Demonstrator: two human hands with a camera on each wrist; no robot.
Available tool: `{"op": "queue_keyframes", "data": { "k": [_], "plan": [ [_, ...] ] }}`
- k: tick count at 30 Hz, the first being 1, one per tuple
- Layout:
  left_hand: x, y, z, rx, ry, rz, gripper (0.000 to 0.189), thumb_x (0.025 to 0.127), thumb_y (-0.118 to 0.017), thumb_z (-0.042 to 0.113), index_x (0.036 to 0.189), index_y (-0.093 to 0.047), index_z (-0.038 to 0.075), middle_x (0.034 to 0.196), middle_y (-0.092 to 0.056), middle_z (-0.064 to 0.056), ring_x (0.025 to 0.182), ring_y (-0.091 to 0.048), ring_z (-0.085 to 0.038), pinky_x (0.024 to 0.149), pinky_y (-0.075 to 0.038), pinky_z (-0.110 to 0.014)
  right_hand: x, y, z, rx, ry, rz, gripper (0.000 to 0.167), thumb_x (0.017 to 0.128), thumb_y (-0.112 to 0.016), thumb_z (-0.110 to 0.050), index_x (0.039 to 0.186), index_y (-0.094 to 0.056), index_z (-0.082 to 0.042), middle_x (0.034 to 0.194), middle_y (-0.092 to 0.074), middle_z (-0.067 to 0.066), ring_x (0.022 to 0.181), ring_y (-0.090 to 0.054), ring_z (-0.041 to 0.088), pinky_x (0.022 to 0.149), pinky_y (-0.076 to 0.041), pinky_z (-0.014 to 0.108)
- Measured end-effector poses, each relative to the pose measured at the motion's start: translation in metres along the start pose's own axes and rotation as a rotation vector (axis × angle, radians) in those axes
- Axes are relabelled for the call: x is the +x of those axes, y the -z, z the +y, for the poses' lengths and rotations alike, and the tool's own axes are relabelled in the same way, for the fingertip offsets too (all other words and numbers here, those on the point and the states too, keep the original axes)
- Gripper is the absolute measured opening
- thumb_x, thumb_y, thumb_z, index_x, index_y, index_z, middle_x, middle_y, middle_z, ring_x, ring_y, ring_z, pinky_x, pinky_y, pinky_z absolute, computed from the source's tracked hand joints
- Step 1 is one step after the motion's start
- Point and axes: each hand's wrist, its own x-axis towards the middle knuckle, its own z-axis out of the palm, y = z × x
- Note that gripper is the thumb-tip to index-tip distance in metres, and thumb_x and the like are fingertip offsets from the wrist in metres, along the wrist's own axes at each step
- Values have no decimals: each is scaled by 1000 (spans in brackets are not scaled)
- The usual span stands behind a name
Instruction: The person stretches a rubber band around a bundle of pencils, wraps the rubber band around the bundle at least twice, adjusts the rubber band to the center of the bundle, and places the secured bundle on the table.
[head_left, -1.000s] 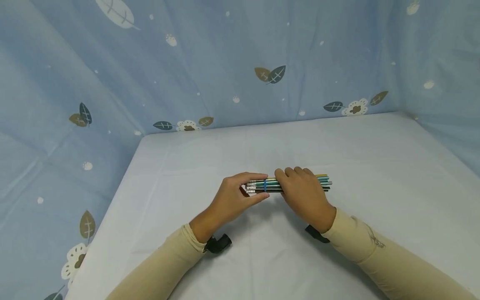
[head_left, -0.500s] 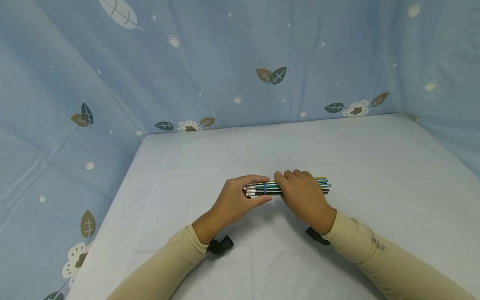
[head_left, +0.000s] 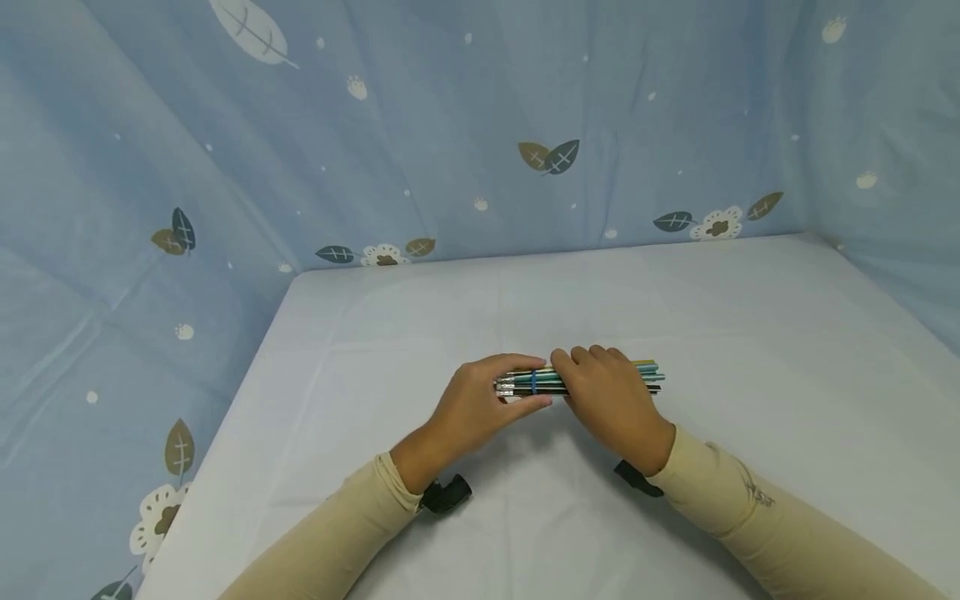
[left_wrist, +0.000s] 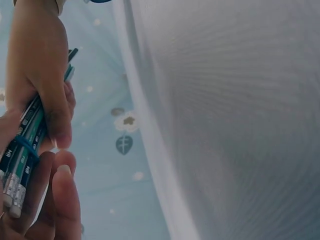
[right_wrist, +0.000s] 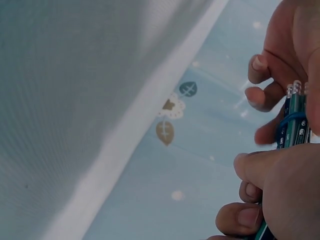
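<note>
A bundle of pencils [head_left: 553, 379] lies crosswise between the two hands, above the table in the head view. Their barrels are dark, teal and yellow, with white erasers in silvery ferrules at the left end. A blue rubber band [head_left: 533, 382] circles the bundle near that end. My right hand [head_left: 611, 400] grips the middle, fingers wrapped over, and the far tips stick out to its right. With thumb and fingers on opposite sides, my left hand [head_left: 468, 408] holds the eraser end near the band. The left wrist view shows erasers [left_wrist: 16, 205] beside the left fingers.
A white-covered table [head_left: 420, 325] spreads beneath both hands. Blue cloth [head_left: 450, 125] printed with leaves and flowers hangs behind it and along the sides. Black wrist devices [head_left: 446, 494] sit under the cuffs of the beige sleeves [head_left: 337, 521].
Both hands and the bundle appear slightly lower in the head view, along with the whole scene. The left hand has shifted a little rightward along the bundle toward the right hand.
</note>
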Motion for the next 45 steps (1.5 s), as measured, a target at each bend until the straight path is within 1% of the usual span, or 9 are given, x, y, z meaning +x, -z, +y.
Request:
{"op": "queue_keyframes", "data": {
  "k": [5, 7, 11, 14, 20, 24, 29, 41, 45],
  "plan": [
    [-2, 0, 0, -67, 99, -58, 31, 101, -59, 38, 125, -62, 17, 91, -71, 2, 67, -63, -6, 60, -52, -23, 0, -1, -1, -7, -18, 15, 29, 76, -83, -3, 86, -56, -7, 65, -57, 5, 55, -51, 20, 53, -44, 33],
    [-3, 0, 0, -108, 133, -68, 31, 106, -48, 39, 123, -58, 15, 87, -69, -2, 66, -64, -11, 60, -52, -25, 0, -1, -2, -12, -19, 13, 29, 76, -82, -2, 85, -55, -7, 64, -57, 5, 54, -50, 19, 52, -43, 31],
    [-4, -1, -1, -148, 151, -48, 29, 109, -38, 36, 115, -54, 12, 96, -71, -7, 76, -64, -19, 66, -51, -27, -1, -1, -5, -15, -12, 13, 28, 76, -82, -2, 85, -56, -7, 63, -56, 4, 52, -47, 17, 50, -41, 29],
    [-4, -2, -1, -155, 142, -25, 25, 110, -37, 31, 112, -53, 11, 103, -72, -7, 78, -62, -18, 67, -49, -27, -1, -1, -5, -22, -11, 26, 29, 75, -83, -5, 86, -57, -7, 64, -57, 4, 53, -48, 17, 50, -42, 30],
    [-3, 0, -2, -165, 151, -10, 24, 110, -38, 31, 110, -52, 11, 99, -72, -6, 76, -61, -21, 63, -46, -27, 0, -1, -4, -34, -11, 61, 33, 71, -87, -7, 89, -59, -7, 68, -59, 5, 54, -52, 19, 51, -47, 32],
    [-1, 2, -4, -162, 180, 14, 26, 110, -37, 33, 109, -52, 12, 97, -72, -5, 79, -62, -23, 63, -46, -28, 1, -1, -1, -37, -19, 98, 34, 70, -89, -8, 91, -62, -6, 71, -62, 7, 57, -56, 21, 53, -51, 34],
    [1, 5, -9, -162, 237, 55, 26, 110, -37, 33, 110, -52, 12, 87, -67, -7, 67, -52, -16, 56, -41, -26, 1, -2, 3, -45, -51, 120, 32, 71, -88, -6, 91, -63, -6, 73, -64, 9, 59, -57, 23, 55, -51, 36],
    [-1, 0, -11, -243, 196, 31, 26, 110, -36, 31, 111, -52, 10, 73, -59, -22, 58, -45, -11, 52, -37, -22, 0, -2, 1, -32, -50, 113, 32, 69, -88, -5, 87, -62, -7, 70, -61, 7, 58, -55, 22, 55, -50, 35],
    [-2, -2, -6, -266, 195, 2, 23, 110, -38, 30, 112, -51, 11, 84, -62, -13, 60, -50, -11, 53, -42, -22, 0, -1, -1, -25, -39, 100, 30, 71, -88, -7, 87, -62, -7, 69, -60, 6, 58, -53, 21, 55, -49, 34]
  ]
}}
